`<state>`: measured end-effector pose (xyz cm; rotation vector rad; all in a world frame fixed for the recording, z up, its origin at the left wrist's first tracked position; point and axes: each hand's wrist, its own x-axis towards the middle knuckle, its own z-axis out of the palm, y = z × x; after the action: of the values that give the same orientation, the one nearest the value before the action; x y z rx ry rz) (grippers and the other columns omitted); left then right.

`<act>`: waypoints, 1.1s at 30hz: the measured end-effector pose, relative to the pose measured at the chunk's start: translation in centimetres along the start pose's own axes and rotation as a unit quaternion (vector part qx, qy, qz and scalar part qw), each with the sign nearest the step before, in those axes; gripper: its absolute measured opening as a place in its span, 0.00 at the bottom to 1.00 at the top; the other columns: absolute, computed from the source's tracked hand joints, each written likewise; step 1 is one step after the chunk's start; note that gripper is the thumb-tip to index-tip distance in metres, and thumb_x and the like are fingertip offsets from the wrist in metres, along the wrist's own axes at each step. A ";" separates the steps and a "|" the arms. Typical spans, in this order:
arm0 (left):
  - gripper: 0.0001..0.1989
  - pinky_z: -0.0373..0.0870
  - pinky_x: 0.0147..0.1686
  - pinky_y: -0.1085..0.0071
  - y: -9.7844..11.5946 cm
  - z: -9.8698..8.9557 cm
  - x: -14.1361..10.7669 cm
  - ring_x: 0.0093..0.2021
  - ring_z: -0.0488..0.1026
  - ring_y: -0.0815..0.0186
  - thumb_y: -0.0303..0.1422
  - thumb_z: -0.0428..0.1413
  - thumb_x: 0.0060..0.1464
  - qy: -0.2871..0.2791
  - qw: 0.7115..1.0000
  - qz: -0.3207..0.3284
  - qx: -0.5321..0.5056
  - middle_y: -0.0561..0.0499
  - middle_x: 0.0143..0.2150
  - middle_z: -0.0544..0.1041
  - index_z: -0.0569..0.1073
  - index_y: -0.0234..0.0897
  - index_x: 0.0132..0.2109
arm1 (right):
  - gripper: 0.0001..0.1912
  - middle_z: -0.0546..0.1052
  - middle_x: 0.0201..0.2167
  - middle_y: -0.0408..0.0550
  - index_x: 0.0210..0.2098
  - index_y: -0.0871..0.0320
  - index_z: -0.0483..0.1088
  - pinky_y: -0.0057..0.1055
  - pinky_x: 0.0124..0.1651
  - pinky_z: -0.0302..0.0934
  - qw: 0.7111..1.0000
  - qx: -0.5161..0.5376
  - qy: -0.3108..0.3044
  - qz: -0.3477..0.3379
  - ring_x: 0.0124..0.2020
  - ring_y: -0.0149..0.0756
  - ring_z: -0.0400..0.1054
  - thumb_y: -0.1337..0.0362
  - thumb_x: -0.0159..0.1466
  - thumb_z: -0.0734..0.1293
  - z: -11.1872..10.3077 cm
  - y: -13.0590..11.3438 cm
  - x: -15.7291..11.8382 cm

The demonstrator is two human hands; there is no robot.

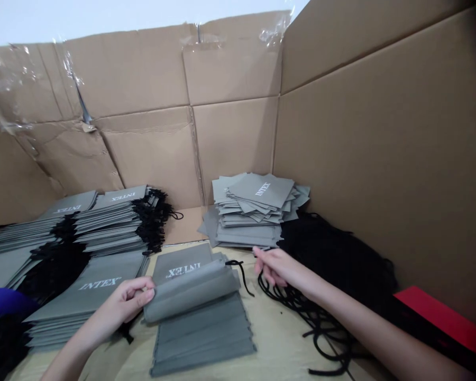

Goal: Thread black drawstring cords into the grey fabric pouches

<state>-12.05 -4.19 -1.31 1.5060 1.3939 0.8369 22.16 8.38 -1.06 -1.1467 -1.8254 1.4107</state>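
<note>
The left hand (131, 302) pinches a folded-over gray pouch (192, 292); the right hand (280, 267) (fingers curled, grip unclear) hovers by black cords (297, 307).

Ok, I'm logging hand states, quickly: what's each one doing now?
Left hand: closed on the edge of a folded grey fabric bag.
Right hand: fingers curled above black cords; whether it grips one, can't tell.

Matt grey cloth-like pouches (204, 330), fuzzy black cords (337, 254), creased brown cardboard walls (230, 127), glossy clear tape (275, 32).
</note>
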 end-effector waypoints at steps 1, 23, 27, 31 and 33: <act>0.20 0.35 0.16 0.77 0.1 0.1 0.0 0.17 0.40 0.77 0.50 0.50 0.50 0.001 1.000 -0.004 0.001 0.62 0.18 0.45 0.59 0.37 0.28 | 0.29 0.61 0.06 0.39 0.18 0.61 0.68 0.23 0.13 0.39 0.999 -0.028 -0.034 0.003 0.08 0.23 0.46 0.43 0.59 0.55 0.4 0.1 -0.2; 0.27 0.38 0.17 0.77 0.3 2.1 1.1 0.17 0.41 0.76 0.57 0.48 0.44 0.031 0.999 -0.013 0.000 0.62 0.17 0.45 0.50 0.38 0.21 | 0.22 0.71 0.20 0.44 0.20 0.60 0.68 0.23 0.19 0.52 0.988 0.065 0.055 -0.130 0.16 0.26 0.59 0.50 0.60 0.58 2.6 1.0 -0.5; 0.28 0.37 0.16 0.78 0.5 1.8 1.1 0.17 0.42 0.76 0.57 0.49 0.43 0.055 0.998 -0.020 0.007 0.61 0.18 0.44 0.50 0.38 0.21 | 0.22 0.70 0.15 0.44 0.18 0.61 0.68 0.23 0.16 0.48 0.979 0.110 0.123 -0.120 0.13 0.25 0.56 0.49 0.56 0.62 1.1 0.9 0.4; 0.28 0.37 0.16 0.78 0.4 1.5 1.0 0.18 0.42 0.76 0.58 0.49 0.42 0.049 0.999 -0.022 0.010 0.61 0.19 0.44 0.49 0.38 0.21 | 0.20 0.70 0.14 0.44 0.21 0.62 0.71 0.23 0.15 0.47 0.974 0.132 0.150 -0.109 0.12 0.25 0.56 0.49 0.53 0.64 0.0 0.9 0.8; 0.28 0.37 0.16 0.78 0.3 1.4 1.0 0.18 0.42 0.76 0.58 0.49 0.43 0.055 0.998 -0.020 0.012 0.61 0.20 0.44 0.50 0.38 0.21 | 0.20 0.70 0.14 0.44 0.21 0.63 0.71 0.23 0.15 0.47 0.973 0.128 0.157 -0.110 0.12 0.25 0.56 0.50 0.54 0.63 -0.1 1.1 1.0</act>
<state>-10.53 -3.47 -1.65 1.4639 1.5146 0.8936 22.09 9.34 -2.15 -0.9422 -1.4518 1.2162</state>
